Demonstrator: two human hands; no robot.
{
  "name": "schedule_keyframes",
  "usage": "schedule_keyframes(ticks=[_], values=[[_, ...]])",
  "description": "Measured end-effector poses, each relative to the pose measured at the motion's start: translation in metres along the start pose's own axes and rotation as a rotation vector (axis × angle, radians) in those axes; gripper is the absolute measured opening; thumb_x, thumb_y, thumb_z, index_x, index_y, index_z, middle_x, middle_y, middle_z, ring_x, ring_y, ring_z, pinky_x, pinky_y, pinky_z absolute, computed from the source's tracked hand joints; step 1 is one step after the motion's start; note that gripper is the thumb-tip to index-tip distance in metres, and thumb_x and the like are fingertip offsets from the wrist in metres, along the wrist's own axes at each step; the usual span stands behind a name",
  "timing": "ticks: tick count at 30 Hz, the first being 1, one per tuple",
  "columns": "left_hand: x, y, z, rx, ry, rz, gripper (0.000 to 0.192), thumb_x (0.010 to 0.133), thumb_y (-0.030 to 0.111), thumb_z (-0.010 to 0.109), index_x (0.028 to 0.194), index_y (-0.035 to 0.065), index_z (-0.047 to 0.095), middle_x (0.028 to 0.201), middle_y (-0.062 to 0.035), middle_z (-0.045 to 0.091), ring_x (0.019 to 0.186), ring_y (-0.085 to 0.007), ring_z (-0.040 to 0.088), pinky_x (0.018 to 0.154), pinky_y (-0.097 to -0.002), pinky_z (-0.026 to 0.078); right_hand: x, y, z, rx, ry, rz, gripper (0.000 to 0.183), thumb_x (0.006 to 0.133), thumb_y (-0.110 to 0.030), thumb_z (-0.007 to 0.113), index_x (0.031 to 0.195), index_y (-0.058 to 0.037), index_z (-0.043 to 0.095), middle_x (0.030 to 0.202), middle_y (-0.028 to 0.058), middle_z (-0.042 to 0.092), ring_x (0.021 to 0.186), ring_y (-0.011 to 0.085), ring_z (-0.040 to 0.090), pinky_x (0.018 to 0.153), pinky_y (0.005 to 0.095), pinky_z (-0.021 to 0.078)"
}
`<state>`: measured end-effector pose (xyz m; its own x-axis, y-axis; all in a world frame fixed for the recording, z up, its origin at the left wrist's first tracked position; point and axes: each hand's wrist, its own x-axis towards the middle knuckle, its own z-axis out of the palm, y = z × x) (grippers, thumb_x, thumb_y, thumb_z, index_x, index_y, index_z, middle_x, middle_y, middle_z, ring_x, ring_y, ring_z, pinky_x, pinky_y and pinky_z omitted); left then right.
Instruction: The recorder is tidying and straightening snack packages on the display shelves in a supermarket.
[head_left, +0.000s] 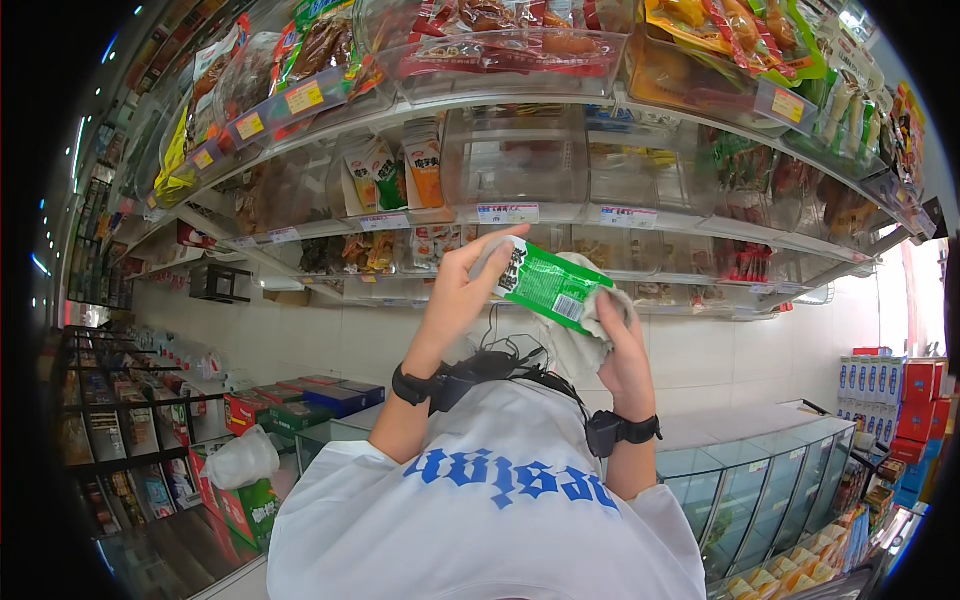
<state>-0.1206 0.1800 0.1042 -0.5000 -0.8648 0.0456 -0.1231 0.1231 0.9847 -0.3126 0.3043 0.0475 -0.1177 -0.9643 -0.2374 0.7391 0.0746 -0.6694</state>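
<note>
My left hand (463, 281) grips one end of a green snack packet (551, 281), thumb on top and index finger stretched along its far edge. The packet lies tilted across the space between my hands, its printed face with a barcode turned up. In my right hand (626, 349) is a crumpled grey cloth (574, 341), pinched by the thumb against the packet's other end. Part of the cloth hangs below and behind the packet. Both hands are in front of the lower shelves, above the white floor.
A shelf (525, 97) of packaged meat snacks in clear bins spans the top. Below it, a clear bin holds small snack boxes (424, 169). Glass display cases (750, 480) stand at right. Cartons (247, 506) and a white plastic bag (244, 457) are at left. Black cables (510, 356) hang near my chest.
</note>
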Motion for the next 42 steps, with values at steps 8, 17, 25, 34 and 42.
schedule_keyframes(ticks=[8,17,25,34,42], values=[[-0.020,0.022,0.007,-0.316,0.055,-0.138,0.038,0.090,0.009,0.072,0.124,-0.0036,0.061,0.104,-0.0062,0.070,0.093,-0.0081,0.065,0.080,-0.0230,0.052,0.017,0.012,0.013,-0.263,0.160,-0.280,0.029,0.093,-0.006,0.067,0.120,0.0017,0.061,0.111,0.0044,0.066,0.100,0.0098,0.061,0.088,0.0242,0.0476],[-0.015,0.008,-0.019,-0.453,0.270,-0.060,0.021,0.093,0.006,0.067,0.112,-0.0040,0.065,0.098,-0.0042,0.070,0.084,-0.0067,0.065,0.075,-0.0223,0.051,0.016,0.022,0.043,-0.332,0.220,-0.234,0.032,0.102,-0.031,0.056,0.114,-0.0010,0.063,0.104,0.0025,0.066,0.094,0.0090,0.059,0.081,0.0253,0.0478],[-0.025,0.011,-0.094,-0.322,0.346,0.026,0.028,0.093,0.017,0.070,0.109,-0.0050,0.068,0.094,-0.0025,0.069,0.082,-0.0041,0.061,0.072,-0.0212,0.049,0.028,0.045,0.086,0.040,0.119,-0.108,0.051,0.105,-0.038,0.044,0.143,-0.0045,0.043,0.141,0.0084,0.052,0.128,0.0200,0.052,0.107,0.0366,0.0425],[-0.038,0.004,-0.173,-0.365,0.420,0.075,0.045,0.090,0.011,0.072,0.128,-0.0050,0.055,0.105,-0.0080,0.068,0.089,-0.0081,0.066,0.074,-0.0221,0.053,0.035,0.091,0.162,-0.002,-0.050,-0.039,0.054,0.105,-0.041,0.041,0.146,-0.0062,0.039,0.145,0.0090,0.048,0.133,0.0239,0.047,0.111,0.0407,0.0380],[-0.052,0.005,-0.235,-0.429,0.426,0.123,0.046,0.090,0.010,0.071,0.130,-0.0040,0.054,0.107,-0.0091,0.068,0.092,-0.0089,0.066,0.077,-0.0229,0.054,0.040,0.124,0.210,-0.012,-0.079,-0.002,0.054,0.104,-0.039,0.041,0.147,-0.0066,0.037,0.147,0.0104,0.046,0.135,0.0267,0.045,0.113,0.0440,0.0358]])
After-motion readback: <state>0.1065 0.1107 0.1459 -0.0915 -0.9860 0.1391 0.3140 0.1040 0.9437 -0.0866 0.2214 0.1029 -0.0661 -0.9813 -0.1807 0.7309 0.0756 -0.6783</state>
